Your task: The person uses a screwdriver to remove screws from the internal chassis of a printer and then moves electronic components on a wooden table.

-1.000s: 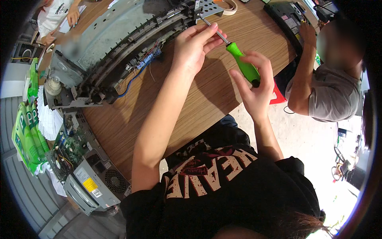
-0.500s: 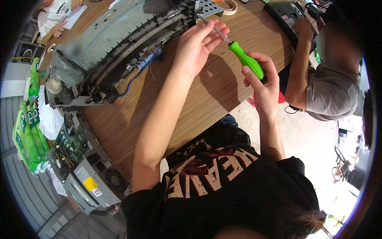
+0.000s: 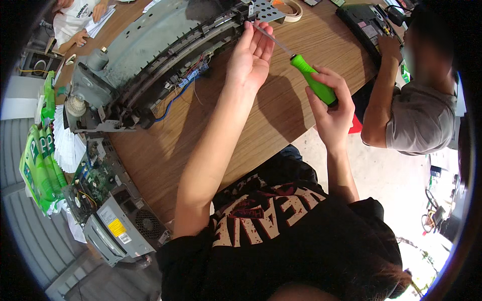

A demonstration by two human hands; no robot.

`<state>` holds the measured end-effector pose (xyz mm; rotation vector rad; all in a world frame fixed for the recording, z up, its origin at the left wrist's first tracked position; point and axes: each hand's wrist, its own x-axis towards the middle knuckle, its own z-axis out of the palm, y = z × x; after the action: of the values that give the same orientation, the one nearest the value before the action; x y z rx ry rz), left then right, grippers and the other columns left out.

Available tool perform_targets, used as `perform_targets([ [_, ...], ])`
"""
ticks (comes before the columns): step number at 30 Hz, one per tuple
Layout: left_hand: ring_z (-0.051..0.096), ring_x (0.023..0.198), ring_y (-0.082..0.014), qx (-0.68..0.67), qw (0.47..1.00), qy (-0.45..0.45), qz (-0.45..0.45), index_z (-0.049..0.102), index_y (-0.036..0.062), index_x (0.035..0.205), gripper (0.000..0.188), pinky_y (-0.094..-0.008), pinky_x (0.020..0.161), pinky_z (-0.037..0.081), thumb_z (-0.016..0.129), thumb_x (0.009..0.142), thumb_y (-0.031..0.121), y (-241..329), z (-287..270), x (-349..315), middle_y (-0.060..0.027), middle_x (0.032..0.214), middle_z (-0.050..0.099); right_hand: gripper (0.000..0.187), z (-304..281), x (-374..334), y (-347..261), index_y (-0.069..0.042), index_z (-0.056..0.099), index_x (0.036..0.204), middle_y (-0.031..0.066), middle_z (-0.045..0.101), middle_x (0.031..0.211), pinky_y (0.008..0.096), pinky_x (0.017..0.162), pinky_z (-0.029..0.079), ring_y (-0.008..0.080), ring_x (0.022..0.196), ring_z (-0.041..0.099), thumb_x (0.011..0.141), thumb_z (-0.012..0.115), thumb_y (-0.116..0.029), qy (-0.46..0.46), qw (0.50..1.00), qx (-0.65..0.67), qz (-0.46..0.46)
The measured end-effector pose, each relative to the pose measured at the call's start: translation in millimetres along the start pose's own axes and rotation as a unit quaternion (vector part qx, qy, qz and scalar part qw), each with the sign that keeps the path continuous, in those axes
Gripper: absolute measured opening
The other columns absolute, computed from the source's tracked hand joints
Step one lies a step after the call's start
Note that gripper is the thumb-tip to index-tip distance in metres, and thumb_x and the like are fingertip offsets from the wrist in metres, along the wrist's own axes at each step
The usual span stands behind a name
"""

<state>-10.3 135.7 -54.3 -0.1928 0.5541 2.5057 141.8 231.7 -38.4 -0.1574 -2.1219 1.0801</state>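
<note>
A screwdriver with a bright green handle [image 3: 313,79] slants up and left toward the end of a long grey and black machine frame [image 3: 201,32]. My right hand [image 3: 335,108] is closed round the rear of the handle, thumb on the near side. My left hand [image 3: 250,62] is palm up by the front of the shaft, its fingers stretched out and the thumb apart, touching or almost touching the frame's end. The fingers pass close to the shaft; whether they touch it I cannot tell. The screwdriver's tip is hidden near the fingertips.
A perforated metal plate [image 3: 267,11] and a tape roll [image 3: 291,11] lie beyond the frame's end. At right, a co-worker [image 3: 419,115] handles a black laptop base [image 3: 359,30]. An opened computer case [image 3: 123,226] stands at left, near green packs [image 3: 42,168]. Another person sits far left.
My left fingers have drawn closer together, and its thumb now reaches up to the frame's end. The right hand still grips the handle, its fingers slightly shifted. The view has moved a little.
</note>
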Motion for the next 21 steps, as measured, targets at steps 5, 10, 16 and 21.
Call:
perform_targets([
  [5, 0.060, 0.100, -0.0110, 0.009, 1.000, 0.006, 0.024, 0.061, 0.0096, 0.105, 0.027, -0.0224, 0.087, 0.048, 0.067, 0.089, 0.030, -9.5, -1.0, 4.2, -0.0013, 0.106, 0.064, 0.033, -3.5, -0.5, 4.7, -0.007, 0.069, 0.096, 0.0100, 0.065, 0.111, 0.0332, 0.084, 0.050, 0.0272, 0.098, 0.061, 0.069, 0.067, 0.011, -0.005, 0.990, -0.107, -0.097],
  [10, 0.060, 0.096, -0.0098, -0.042, 0.998, 0.021, 0.049, 0.061, 0.0083, 0.106, 0.028, -0.0208, 0.081, 0.050, 0.068, 0.088, 0.028, -17.4, 1.2, 4.2, -0.0003, 0.103, 0.063, 0.029, -14.2, -13.7, 16.1, -0.005, 0.067, 0.099, 0.0132, 0.064, 0.114, 0.0315, 0.093, 0.045, 0.0233, 0.108, 0.059, 0.074, 0.068, 0.009, 0.027, 1.000, 0.008, 0.004],
  [16, 0.061, 0.095, -0.0114, -0.086, 0.995, 0.008, 0.054, 0.060, 0.0050, 0.106, 0.022, -0.0227, 0.080, 0.051, 0.067, 0.089, 0.018, -22.2, 4.8, 4.7, -0.0016, 0.102, 0.063, 0.031, -26.8, -24.5, 36.8, -0.003, 0.061, 0.109, 0.0151, 0.058, 0.124, 0.0313, 0.099, 0.041, 0.0214, 0.116, 0.055, 0.079, 0.069, 0.005, 0.055, 0.985, 0.111, 0.124],
  [21, 0.061, 0.092, -0.0139, -0.106, 0.993, 0.019, 0.046, 0.059, 0.0018, 0.105, 0.018, -0.0253, 0.078, 0.053, 0.064, 0.090, 0.011, -18.7, 4.9, 4.3, -0.0047, 0.101, 0.063, 0.030, -27.3, -34.4, 54.0, -0.001, 0.061, 0.109, 0.0147, 0.059, 0.124, 0.0316, 0.100, 0.040, 0.0212, 0.117, 0.053, 0.081, 0.068, 0.003, 0.073, 0.969, 0.144, 0.188],
])
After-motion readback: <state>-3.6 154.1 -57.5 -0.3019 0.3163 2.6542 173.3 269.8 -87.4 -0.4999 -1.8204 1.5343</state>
